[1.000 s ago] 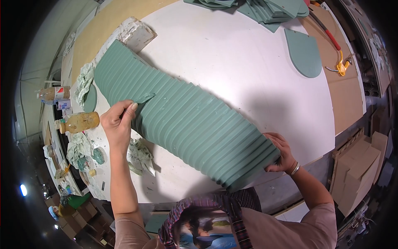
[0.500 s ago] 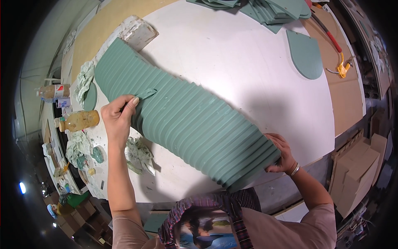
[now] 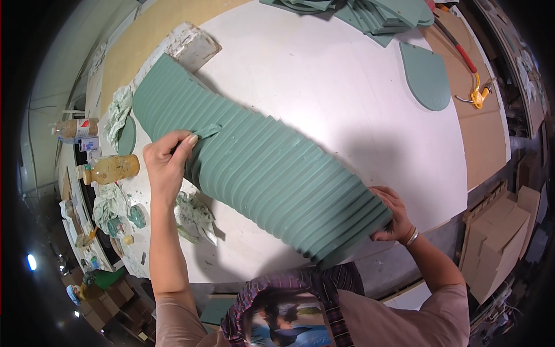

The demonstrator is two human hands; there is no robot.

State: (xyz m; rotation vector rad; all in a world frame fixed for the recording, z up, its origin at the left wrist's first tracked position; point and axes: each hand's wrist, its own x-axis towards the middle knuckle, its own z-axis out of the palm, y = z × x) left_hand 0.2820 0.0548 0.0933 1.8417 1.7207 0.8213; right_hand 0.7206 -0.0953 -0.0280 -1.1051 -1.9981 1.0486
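Note:
A long row of green rounded panels point(image 3: 260, 156), standing on edge and overlapping, runs across the white table from far left to near right. Over its left side my left hand point(image 3: 167, 156) is closed, pinching a small thin green strip point(image 3: 208, 132) between thumb and fingers. The strip lies against the panels' edges; I cannot make out its exact kind. At the near right end, my right hand point(image 3: 396, 214) has its fingers wrapped round the last panels, steadying the row. The far end of the row leans near a paint-smeared white block point(image 3: 188, 46).
On the left are a bottle of yellowish liquid point(image 3: 113, 169), another bottle point(image 3: 75, 128) and crumpled rags point(image 3: 193, 217). A single green panel point(image 3: 426, 76) lies at the right, near a yellow air gun point(image 3: 478, 95) on a red hose. More panels point(image 3: 381, 20) are stacked at the back.
My left hand has shifted very slightly to the right with the thin strip. My right hand and the row of panels have stayed in place.

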